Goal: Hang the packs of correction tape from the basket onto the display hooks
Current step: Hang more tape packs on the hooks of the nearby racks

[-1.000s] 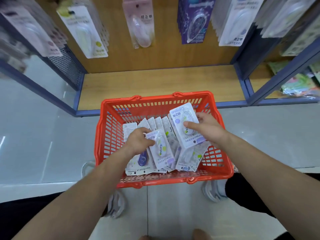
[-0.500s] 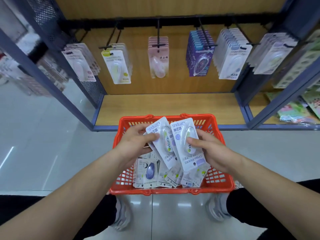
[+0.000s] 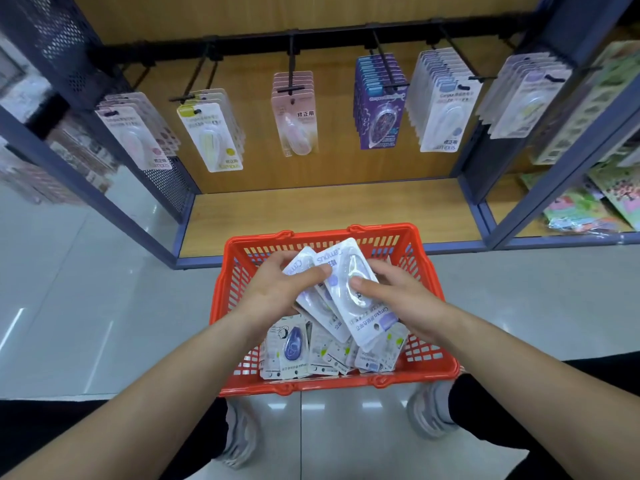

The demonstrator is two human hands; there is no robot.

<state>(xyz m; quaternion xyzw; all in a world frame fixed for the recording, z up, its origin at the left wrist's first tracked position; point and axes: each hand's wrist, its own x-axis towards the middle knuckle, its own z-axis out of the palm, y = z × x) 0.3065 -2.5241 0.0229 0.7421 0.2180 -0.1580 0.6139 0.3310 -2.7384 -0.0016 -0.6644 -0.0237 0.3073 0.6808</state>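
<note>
Floor is glossy pale grey tile (image 3: 86,306) with a lot of light glare on it. An orange-red plastic lattice basket (image 3: 346,381) sits on it, right in front of a display shelf with a wooden back and blue-grey metal frame (image 3: 329,209). A black hook rail (image 3: 322,41) runs across the top with rows of carded packs hanging off it: yellow-topped ones (image 3: 211,136), pink ones (image 3: 298,123), dark purple ones (image 3: 381,109) and whitish rows either side. Grey trainers (image 3: 239,438) poke out at the basket's near end.

Both hands are over the basket holding two packs fanned out, the upper pack (image 3: 363,323) overlapping the lower pack (image 3: 313,304). Their long axes run away from the person, far ends leaning a bit left. The "Campus" ends point at the shelf, so the print reads upside down from here.

The upper pack is a white card with a clear teardrop blister and a lilac patch near the close end. The lower pack looks much the same, but it's mostly covered.

The right hand (image 3: 391,296) grips the upper pack, thumb on the blister and fingers curled behind. The left hand (image 3: 273,292) is curled round the lower pack, its thumb tip lying on the upper pack's left edge.

More white carded packs (image 3: 332,355) lie loose in the basket, one with a dark blue tape dispenser (image 3: 293,344).
</note>
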